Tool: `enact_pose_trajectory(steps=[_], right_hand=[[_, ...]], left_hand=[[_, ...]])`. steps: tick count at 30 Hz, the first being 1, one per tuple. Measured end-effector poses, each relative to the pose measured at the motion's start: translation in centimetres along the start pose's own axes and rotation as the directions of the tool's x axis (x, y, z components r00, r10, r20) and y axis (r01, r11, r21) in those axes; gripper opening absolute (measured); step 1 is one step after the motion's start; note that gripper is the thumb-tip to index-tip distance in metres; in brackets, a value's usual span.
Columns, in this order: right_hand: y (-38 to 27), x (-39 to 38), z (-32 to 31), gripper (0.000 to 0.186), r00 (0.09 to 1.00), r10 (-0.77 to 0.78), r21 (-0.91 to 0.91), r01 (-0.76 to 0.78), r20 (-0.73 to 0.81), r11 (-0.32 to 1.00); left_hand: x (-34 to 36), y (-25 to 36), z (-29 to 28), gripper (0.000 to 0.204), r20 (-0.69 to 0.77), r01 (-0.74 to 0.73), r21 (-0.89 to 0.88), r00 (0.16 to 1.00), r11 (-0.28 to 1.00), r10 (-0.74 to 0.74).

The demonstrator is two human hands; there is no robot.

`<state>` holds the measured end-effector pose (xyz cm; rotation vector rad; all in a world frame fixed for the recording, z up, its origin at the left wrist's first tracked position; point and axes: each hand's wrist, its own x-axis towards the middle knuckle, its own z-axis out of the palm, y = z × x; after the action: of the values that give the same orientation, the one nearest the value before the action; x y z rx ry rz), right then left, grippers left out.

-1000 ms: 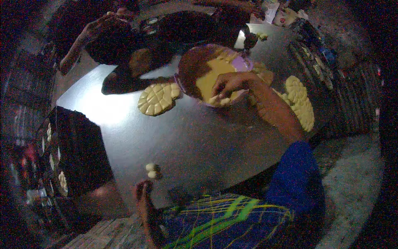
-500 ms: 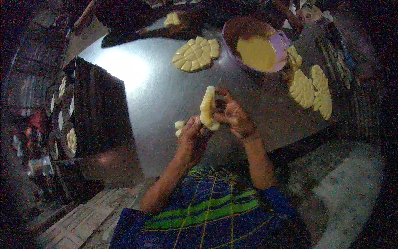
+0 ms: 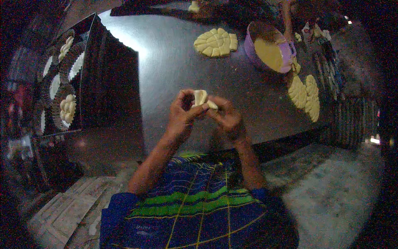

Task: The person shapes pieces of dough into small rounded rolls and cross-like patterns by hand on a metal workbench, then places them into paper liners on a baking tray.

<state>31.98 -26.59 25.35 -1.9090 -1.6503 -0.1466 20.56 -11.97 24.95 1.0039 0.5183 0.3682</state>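
Both hands are up over the near edge of the steel bench [image 3: 174, 66], pinched together around a small piece of pale dough [image 3: 202, 98]. The left hand [image 3: 183, 113] curls its fingers [image 3: 182, 96] over the dough's left side with the thumb pressed against it; the right hand [image 3: 226, 115] closes on it from the other side, so the piece sits squeezed between the two, held just above the bench top rather than lying on it.

Farther across the bench stands a purple bowl [image 3: 271, 53] holding a yellow mass of dough, tipped a little toward the person. Left of it lies a flat round of cut dough pieces [image 3: 214, 42], laid edge to edge. To the right of the bowl, two more clusters of shaped pieces [image 3: 304, 93] lie near the bench edge.

At the left, a dark baking tray [image 3: 89, 74] holds paper-lined moulds; one mould [image 3: 67, 108] has pale dough balls in it, and another further back [image 3: 65, 46] also shows dough.
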Motion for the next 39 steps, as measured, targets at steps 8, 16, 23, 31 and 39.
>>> enact_pose_trajectory(steps=[8,16,23,31,39], right_hand=[[0.3,2.9,-4.8,0.032,0.918,0.333,0.172,-0.371,0.216,0.912],[4.6,4.5,-5.7,0.026,0.930,0.025,0.304,-0.146,0.368,0.941],[3.1,3.0,2.1,0.031,0.997,0.067,0.119,-0.062,-0.032,0.991],[0.0,1.4,4.8,0.030,0.975,0.165,0.005,-0.166,-0.149,0.986],[1.9,2.0,3.3,0.013,0.726,0.648,0.552,-0.647,0.233,0.526]], left_hand=[[0.3,0.8,-0.1,0.019,0.189,-0.056,0.207,0.982,0.977,0.016],[0.0,0.4,0.8,0.029,0.150,-0.003,0.164,0.988,0.987,-0.022],[2.7,-5.9,-2.6,0.038,0.015,0.349,-0.391,0.928,0.852,-0.373],[1.5,-3.9,-2.1,0.032,-0.118,0.163,-0.269,0.973,0.949,-0.201],[1.1,-1.9,-1.4,0.030,0.049,0.134,-0.171,0.991,0.976,-0.127]])
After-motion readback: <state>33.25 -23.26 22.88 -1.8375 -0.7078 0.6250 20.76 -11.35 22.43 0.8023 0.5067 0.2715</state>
